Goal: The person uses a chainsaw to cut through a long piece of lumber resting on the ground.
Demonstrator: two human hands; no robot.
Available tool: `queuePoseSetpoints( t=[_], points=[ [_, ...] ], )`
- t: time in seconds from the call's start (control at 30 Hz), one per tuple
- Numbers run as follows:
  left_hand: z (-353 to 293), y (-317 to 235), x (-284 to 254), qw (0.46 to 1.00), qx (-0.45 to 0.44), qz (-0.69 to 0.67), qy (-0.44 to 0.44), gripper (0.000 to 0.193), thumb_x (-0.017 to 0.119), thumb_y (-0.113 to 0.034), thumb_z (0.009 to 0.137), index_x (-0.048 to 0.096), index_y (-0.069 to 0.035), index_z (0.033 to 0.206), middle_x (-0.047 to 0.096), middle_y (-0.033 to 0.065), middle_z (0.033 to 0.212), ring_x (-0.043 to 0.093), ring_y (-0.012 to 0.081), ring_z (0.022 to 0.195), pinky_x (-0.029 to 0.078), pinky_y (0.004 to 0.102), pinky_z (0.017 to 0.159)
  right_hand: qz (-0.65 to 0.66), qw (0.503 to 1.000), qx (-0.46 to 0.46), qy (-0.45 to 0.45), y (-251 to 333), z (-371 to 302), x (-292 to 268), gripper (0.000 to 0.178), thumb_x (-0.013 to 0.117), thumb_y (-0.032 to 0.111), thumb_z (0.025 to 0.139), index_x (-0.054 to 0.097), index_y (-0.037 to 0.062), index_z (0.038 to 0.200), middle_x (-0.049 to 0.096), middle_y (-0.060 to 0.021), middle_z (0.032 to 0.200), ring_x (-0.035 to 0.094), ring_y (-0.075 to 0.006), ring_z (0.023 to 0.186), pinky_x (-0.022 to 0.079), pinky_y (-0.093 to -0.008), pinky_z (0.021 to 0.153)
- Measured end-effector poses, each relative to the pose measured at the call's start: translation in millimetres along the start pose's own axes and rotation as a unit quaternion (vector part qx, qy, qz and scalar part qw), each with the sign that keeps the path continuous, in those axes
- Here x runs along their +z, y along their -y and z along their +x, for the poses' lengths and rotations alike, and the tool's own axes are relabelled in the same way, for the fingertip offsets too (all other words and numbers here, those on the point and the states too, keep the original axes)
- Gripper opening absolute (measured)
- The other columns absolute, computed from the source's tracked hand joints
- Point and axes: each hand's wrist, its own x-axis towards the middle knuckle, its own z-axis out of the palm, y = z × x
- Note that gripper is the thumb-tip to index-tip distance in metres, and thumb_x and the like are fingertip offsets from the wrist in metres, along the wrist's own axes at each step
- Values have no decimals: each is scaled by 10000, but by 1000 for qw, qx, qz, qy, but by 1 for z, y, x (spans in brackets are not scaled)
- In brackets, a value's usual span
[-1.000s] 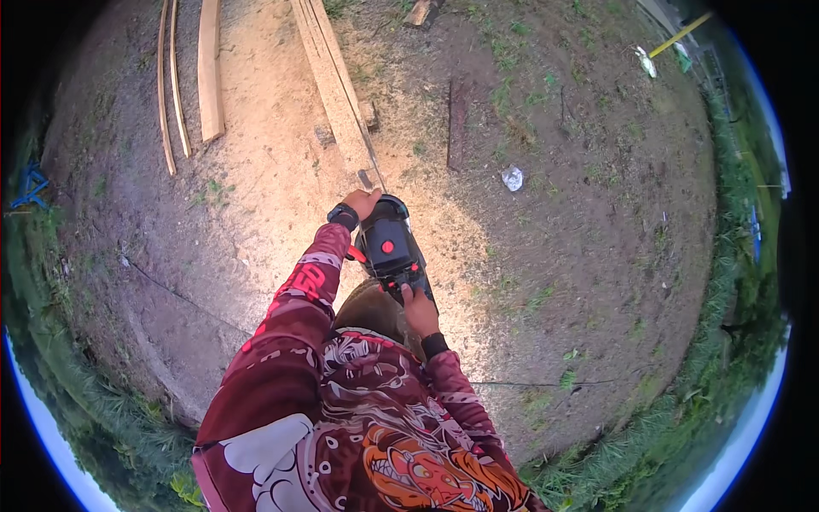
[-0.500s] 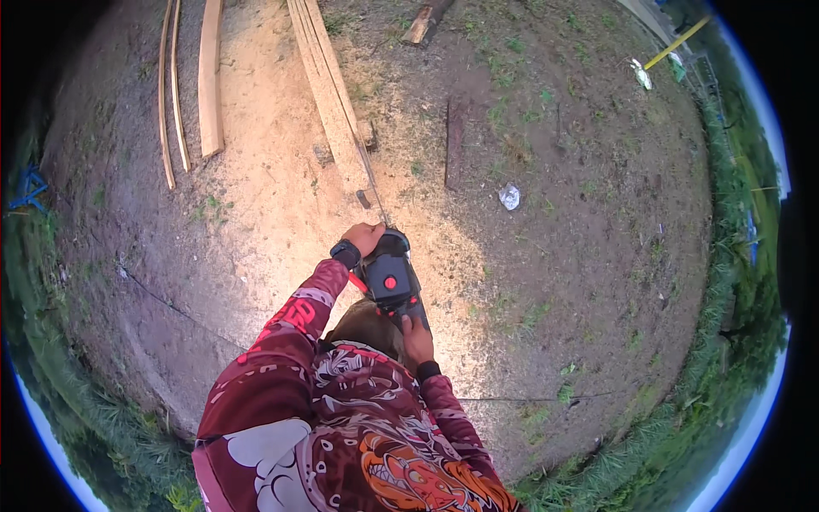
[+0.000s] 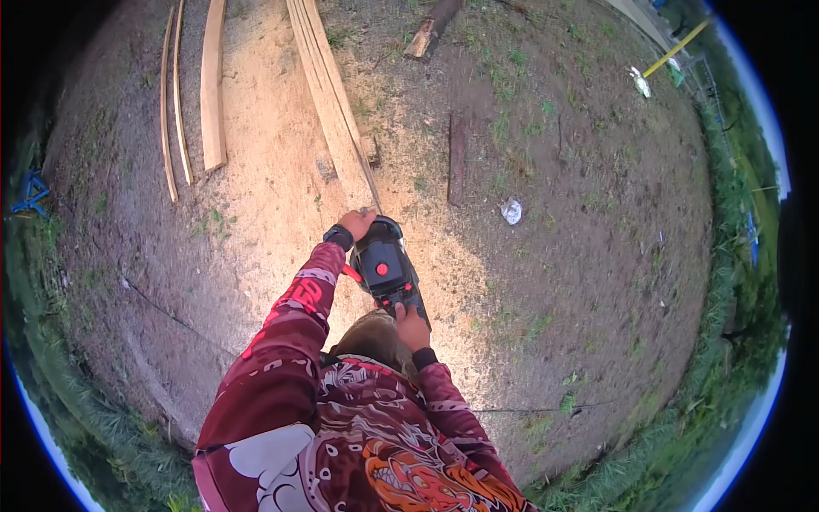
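Both my hands grip a black chainsaw with red parts, held low in front of my body. My left hand, with a dark watch at the wrist, is closed on the front handle. Round the rear handle my right hand is wrapped. The narrow bar points away from me and lies along the near right edge of a long sawn timber. A lengthwise line runs down this timber. Whether the chain is moving, I cannot tell.
Two thin strips and a wider plank lie at the far left. Small wood blocks sit by the timber. A log, a dark board and crumpled foil are right of it. Sawdust covers the ground.
The chainsaw and both hands have shifted slightly left and away from me, relative to the timber. A small dark piece seen near the timber's end is now hidden by my left hand.
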Motion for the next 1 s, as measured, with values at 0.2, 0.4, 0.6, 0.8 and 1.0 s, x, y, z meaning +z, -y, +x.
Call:
queuePoseSetpoints(
  t=[0.2,0.4,0.6,0.8,1.0],
  points=[
    [13,21,-7,997,48,55,-15,742,407,-624,969,721,38,1088,690,335,1040,658,480,1046,500,492,960,3,1000,-17,14,17,-6,-7,665,340,600,1024,591,-4,1142,660,-374,1064,620,-548,1056,477,-601,925],
    [-72,-62,6,999,19,28,3,740,403,-617,975,745,40,947,714,285,924,691,465,918,535,500,863,34,999,-12,-9,-41,-53,-31,609,383,568,1030,606,9,1128,666,-364,999,628,-554,977,478,-623,853],
    [-199,-82,26,998,-10,-66,-2,707,379,-612,1000,732,-4,931,687,287,825,685,456,858,521,499,803,69,995,-67,38,-102,-118,-92,614,457,591,1005,599,6,1123,682,-317,979,646,-523,967,499,-551,808],
    [-248,-77,82,987,-19,-126,-94,661,390,-572,1020,713,-17,862,675,228,728,677,408,747,514,494,751,32,982,-128,133,-175,-98,-145,489,558,511,1015,622,28,1061,649,-77,773,631,-174,649,489,-343,610],
    [-321,-63,165,937,-75,-269,-210,636,454,-501,1022,681,36,768,627,244,661,648,412,673,486,502,690,-84,957,-247,129,-229,-79,-187,574,534,587,997,608,37,1142,702,-177,891,720,-337,847,544,-451,735]
  ],
)
